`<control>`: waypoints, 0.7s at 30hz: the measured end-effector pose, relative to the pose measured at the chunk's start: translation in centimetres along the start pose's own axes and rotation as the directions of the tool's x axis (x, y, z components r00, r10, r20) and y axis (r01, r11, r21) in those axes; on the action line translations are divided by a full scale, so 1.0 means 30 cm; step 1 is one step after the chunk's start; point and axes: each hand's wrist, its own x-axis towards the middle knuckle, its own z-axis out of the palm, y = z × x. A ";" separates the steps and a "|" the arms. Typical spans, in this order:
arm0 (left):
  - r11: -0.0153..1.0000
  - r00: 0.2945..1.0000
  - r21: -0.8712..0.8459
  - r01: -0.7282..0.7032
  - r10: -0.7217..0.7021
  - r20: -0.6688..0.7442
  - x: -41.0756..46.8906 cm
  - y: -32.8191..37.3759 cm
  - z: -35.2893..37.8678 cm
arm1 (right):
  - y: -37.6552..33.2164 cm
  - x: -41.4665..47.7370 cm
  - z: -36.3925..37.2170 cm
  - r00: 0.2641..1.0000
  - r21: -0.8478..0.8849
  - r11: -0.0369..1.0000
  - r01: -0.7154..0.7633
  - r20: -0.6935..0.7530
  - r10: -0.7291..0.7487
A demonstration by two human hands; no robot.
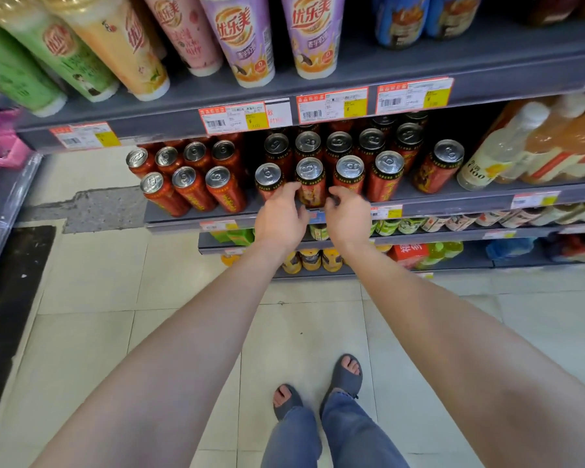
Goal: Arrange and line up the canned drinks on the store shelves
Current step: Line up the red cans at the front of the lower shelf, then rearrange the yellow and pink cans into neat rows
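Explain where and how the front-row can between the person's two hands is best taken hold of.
Likely best: take the can by its upright side wall just below the lid, coming from the open aisle side. Its round body suits a wrap-around grip, and the rear cans close behind block the back.

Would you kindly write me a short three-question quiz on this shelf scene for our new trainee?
1. True or false: the cups stand on the upper shelf, above the cans.
2. On the middle shelf, what stands right of the cans? A bottles; B boxes; C jars.
3. Fill in: the left hand and the right hand reach for the ___ row of cans.
Key: 1 true; 2 A; 3 front.
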 end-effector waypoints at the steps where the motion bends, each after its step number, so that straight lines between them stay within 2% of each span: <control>1: 0.999 1.000 0.035 -0.019 0.019 -0.006 -0.014 0.018 -0.025 | -0.013 -0.015 -0.035 1.000 -0.014 1.000 0.015 0.000 -0.015; 4: 0.989 0.997 0.128 -0.075 0.079 -0.021 -0.030 0.066 -0.085 | -0.045 -0.031 -0.111 0.998 -0.056 0.997 0.061 0.017 -0.060; 9: 0.941 0.976 0.274 -0.199 0.216 -0.031 -0.116 0.159 -0.171 | -0.094 -0.118 -0.270 0.986 -0.243 0.966 0.089 0.161 -0.050; 15: 0.857 0.915 0.360 -0.370 0.403 -0.018 -0.325 0.285 -0.258 | -0.147 -0.322 -0.523 0.996 -0.312 0.948 0.068 0.071 -0.048; 21: 0.809 0.844 0.333 -0.484 0.532 -0.065 -0.512 0.528 -0.347 | -0.200 -0.498 -0.858 0.995 -0.413 0.907 0.081 -0.015 -0.096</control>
